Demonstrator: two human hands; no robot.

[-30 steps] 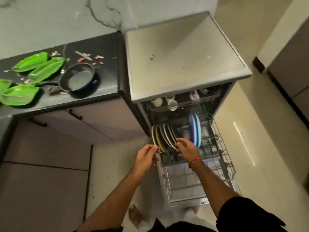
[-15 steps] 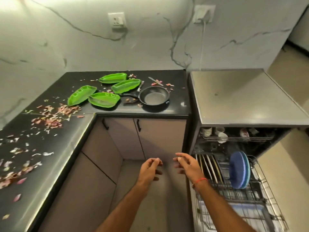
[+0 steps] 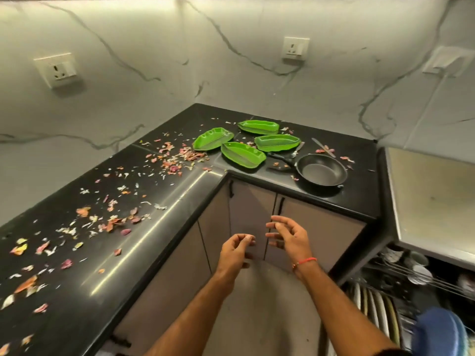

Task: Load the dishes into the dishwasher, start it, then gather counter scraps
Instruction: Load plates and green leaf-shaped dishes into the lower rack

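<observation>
Several green leaf-shaped plates [image 3: 243,154] lie on the black L-shaped counter [image 3: 164,214] near its far corner. A black frying pan [image 3: 320,170] sits to their right, with a knife [image 3: 323,147] behind it. Pink and white scraps [image 3: 113,222] are scattered along the counter's left arm. The open dishwasher [image 3: 421,286] is at the lower right, its rack holding upright plates [image 3: 370,304] and a blue plate [image 3: 439,332]. My left hand [image 3: 235,251] and my right hand [image 3: 289,238] hover empty in front of the cabinet doors, fingers loosely curled, below the counter edge.
Grey cabinet doors [image 3: 252,217] with black handles stand under the counter. The dishwasher's steel top [image 3: 434,199] lies to the right of the pan. Wall sockets [image 3: 295,48] sit on the marble backsplash. Cups [image 3: 419,272] hang in the upper rack.
My hands left the plates in the lower rack and rose empty toward the counter. My view swung up and left from the dishwasher to the counter corner.
</observation>
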